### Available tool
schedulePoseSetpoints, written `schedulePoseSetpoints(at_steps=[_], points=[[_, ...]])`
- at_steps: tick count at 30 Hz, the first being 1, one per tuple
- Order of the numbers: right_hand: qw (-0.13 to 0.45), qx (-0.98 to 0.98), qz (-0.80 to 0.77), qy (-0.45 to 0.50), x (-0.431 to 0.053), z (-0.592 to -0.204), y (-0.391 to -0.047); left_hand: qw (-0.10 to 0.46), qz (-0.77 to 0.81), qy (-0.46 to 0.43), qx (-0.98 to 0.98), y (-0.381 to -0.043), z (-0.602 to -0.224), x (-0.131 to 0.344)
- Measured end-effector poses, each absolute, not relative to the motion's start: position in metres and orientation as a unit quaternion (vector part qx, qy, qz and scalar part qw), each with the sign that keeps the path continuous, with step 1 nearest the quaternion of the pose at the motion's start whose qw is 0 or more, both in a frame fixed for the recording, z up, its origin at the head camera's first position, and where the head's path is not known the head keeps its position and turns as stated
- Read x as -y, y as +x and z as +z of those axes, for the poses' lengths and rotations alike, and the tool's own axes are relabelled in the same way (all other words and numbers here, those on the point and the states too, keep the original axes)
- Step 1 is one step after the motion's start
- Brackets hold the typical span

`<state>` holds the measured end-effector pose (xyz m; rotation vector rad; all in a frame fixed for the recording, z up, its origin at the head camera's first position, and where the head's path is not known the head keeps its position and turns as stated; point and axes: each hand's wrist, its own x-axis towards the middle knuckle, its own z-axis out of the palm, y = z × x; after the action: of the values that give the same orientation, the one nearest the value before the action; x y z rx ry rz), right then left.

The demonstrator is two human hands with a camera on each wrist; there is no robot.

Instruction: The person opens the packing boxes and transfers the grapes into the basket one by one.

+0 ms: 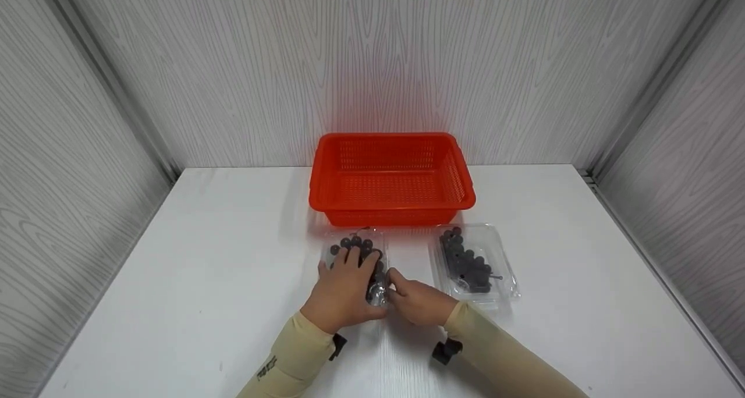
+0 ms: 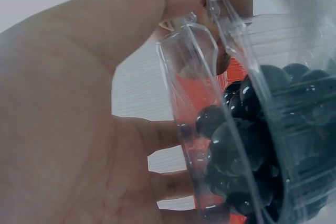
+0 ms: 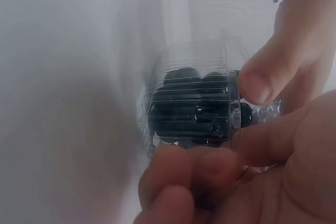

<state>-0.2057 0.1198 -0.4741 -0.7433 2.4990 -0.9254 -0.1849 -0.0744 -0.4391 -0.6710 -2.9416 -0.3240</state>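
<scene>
A clear plastic clamshell box of dark grapes (image 1: pixel 356 242) lies before the red basket. My left hand (image 1: pixel 344 287) grips it from above, fingers spread over the lid and thumb at the near right corner. In the left wrist view, the edges of the lid (image 2: pixel 176 85) and base show side by side, with grapes (image 2: pixel 236 150) behind them. My right hand (image 1: pixel 418 300) pinches the box's right edge with bent fingers. The right wrist view shows the left thumb (image 3: pixel 257 85) at the rim, above the right fingers (image 3: pixel 178 169).
A red perforated basket (image 1: pixel 393 215) stands at the back middle against the wall (image 1: pixel 250 66). To the right lies a second clear box (image 1: pixel 493 244) with a bunch of dark grapes (image 1: pixel 465 264) inside. Both are on the white table (image 1: pixel 209 258).
</scene>
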Motion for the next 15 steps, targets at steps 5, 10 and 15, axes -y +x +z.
schedulePoseSetpoints(at_steps=[5, 10, 15], points=[[0.187, -0.887, -0.335, -0.258, -0.1193, -0.4734, -0.2053, 0.046, -0.106, -0.218, 0.969, -0.1853, -0.4387, 0.0743], [0.179, -0.887, -0.332, -0.267, -0.1192, -0.4742, -0.2053, 0.032, -0.119, -0.213, 0.969, -0.1842, -0.4364, 0.0741], [0.189, -0.877, -0.35, -0.268, -0.1207, -0.4731, -0.205, 0.001, -0.134, -0.2, 0.971, -0.1844, -0.4341, 0.0731]])
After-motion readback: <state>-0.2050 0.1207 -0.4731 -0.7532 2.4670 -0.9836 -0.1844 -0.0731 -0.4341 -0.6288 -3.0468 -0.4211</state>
